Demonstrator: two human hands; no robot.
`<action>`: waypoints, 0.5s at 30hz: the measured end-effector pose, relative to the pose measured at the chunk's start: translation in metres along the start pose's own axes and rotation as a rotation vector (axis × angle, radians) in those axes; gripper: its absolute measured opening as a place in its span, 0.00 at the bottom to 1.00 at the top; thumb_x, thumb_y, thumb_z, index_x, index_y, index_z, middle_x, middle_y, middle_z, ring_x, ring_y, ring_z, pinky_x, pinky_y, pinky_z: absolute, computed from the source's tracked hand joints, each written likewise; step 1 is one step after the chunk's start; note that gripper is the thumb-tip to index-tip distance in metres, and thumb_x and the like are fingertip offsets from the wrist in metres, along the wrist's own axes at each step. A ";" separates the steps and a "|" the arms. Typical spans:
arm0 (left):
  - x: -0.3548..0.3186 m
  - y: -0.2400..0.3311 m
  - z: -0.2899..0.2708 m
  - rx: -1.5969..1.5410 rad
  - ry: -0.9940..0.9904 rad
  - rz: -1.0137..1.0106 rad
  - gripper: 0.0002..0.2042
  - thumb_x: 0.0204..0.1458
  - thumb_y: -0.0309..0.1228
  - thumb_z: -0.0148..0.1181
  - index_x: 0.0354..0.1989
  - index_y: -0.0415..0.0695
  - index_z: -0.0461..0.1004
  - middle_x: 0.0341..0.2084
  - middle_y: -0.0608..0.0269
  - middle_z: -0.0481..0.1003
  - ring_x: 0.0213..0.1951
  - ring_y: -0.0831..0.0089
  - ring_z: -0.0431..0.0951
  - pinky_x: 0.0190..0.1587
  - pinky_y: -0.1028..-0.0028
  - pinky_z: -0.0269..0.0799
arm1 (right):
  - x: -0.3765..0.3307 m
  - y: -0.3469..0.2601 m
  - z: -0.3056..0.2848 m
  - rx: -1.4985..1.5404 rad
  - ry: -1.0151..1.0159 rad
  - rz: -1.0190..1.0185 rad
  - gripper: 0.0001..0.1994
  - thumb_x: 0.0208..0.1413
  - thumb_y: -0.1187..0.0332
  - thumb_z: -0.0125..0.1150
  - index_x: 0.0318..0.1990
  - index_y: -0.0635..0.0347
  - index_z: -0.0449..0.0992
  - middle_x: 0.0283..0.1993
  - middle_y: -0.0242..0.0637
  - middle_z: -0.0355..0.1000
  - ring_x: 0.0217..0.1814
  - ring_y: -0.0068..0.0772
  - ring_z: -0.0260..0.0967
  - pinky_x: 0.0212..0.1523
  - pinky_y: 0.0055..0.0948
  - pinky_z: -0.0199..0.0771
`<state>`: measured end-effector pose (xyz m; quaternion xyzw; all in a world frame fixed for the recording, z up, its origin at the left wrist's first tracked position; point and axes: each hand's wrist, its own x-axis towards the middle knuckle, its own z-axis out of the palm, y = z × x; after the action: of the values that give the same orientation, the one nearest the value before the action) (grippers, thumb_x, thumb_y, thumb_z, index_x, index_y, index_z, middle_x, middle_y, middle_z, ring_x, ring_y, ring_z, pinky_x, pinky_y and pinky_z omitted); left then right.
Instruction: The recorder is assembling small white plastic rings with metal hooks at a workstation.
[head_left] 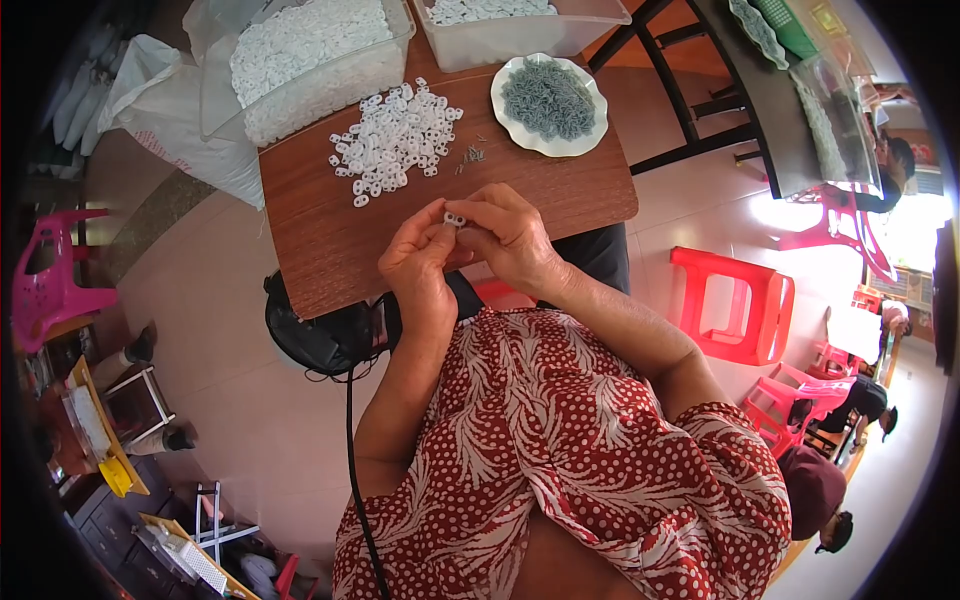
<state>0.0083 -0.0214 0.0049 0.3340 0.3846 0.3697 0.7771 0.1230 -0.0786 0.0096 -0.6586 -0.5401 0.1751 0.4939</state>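
Observation:
Between my two hands, above the near part of the brown table [340, 255], is a small white plastic piece with two holes [455, 219]. My left hand [422, 255] pinches it from the left, thumb and forefinger together. From the right, my right hand [510, 238] closes its fingers on the same piece; whether they also hold a screw is hidden. A pile of like white pieces [395, 138] lies just beyond my hands. A few loose grey screws [472, 156] lie beside that pile. Many more grey screws [548, 100] fill a white scalloped plate [508, 125] at the far right.
Two translucent bins, a left one [330, 90] and a right one [520, 42], hold white pieces at the table's far side. A white sack [170, 110] stands left. A red stool [735, 305] is on the right, a pink chair [60, 275] far left. Other people sit at right.

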 end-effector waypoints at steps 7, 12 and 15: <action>-0.002 0.000 0.004 0.042 0.024 0.005 0.08 0.50 0.19 0.53 0.39 0.34 0.74 0.27 0.62 0.76 0.22 0.80 0.73 0.25 0.80 0.73 | -0.002 -0.002 0.001 -0.201 0.033 -0.151 0.18 0.39 0.80 0.61 0.43 0.66 0.73 0.35 0.42 0.69 0.38 0.41 0.67 0.35 0.32 0.69; 0.001 -0.002 0.004 0.019 0.059 -0.017 0.07 0.50 0.20 0.54 0.37 0.35 0.75 0.27 0.64 0.76 0.23 0.83 0.72 0.26 0.83 0.69 | -0.001 -0.003 0.000 -0.211 0.033 -0.176 0.18 0.39 0.79 0.62 0.42 0.65 0.74 0.36 0.42 0.69 0.38 0.41 0.67 0.36 0.34 0.69; 0.002 0.000 0.003 0.034 0.052 -0.024 0.07 0.49 0.19 0.55 0.36 0.35 0.76 0.26 0.65 0.75 0.24 0.84 0.70 0.27 0.85 0.66 | -0.001 -0.001 0.001 -0.207 0.082 -0.182 0.19 0.34 0.80 0.63 0.40 0.66 0.74 0.33 0.41 0.68 0.37 0.42 0.65 0.36 0.34 0.69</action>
<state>0.0118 -0.0206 0.0058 0.3327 0.4147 0.3623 0.7655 0.1215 -0.0795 0.0101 -0.6610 -0.5921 0.0461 0.4588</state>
